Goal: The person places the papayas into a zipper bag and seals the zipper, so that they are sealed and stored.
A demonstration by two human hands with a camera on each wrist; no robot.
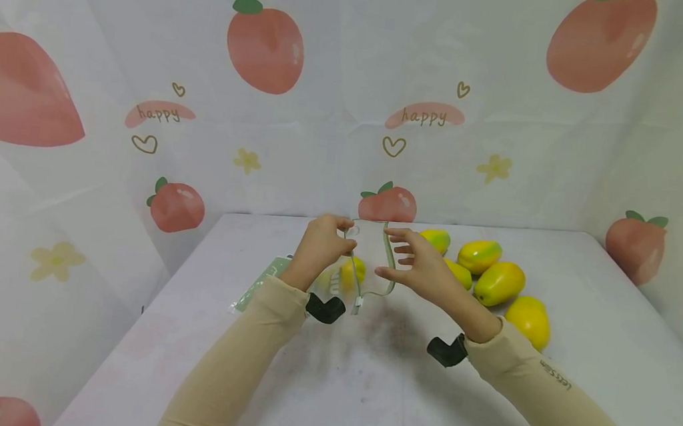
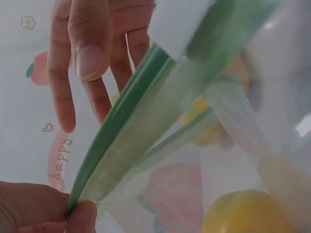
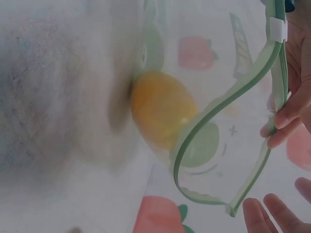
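Observation:
A clear zip bag with a green zip edge is held up over the table, its mouth spread apart. My left hand pinches the zip edge between thumb and fingers; in the left wrist view the pinching fingertips show at the lower left. Close to the bag's right edge, my right hand has its fingers spread and holds nothing. A white slider sits on the zip. One yellow mango-like fruit shows through the clear film, low in the bag.
Several yellow fruits with green patches, one of them a large fruit, lie on the white table to the right. A flat green-printed packet lies left of my left hand. Behind the table hangs a fruit-printed cloth.

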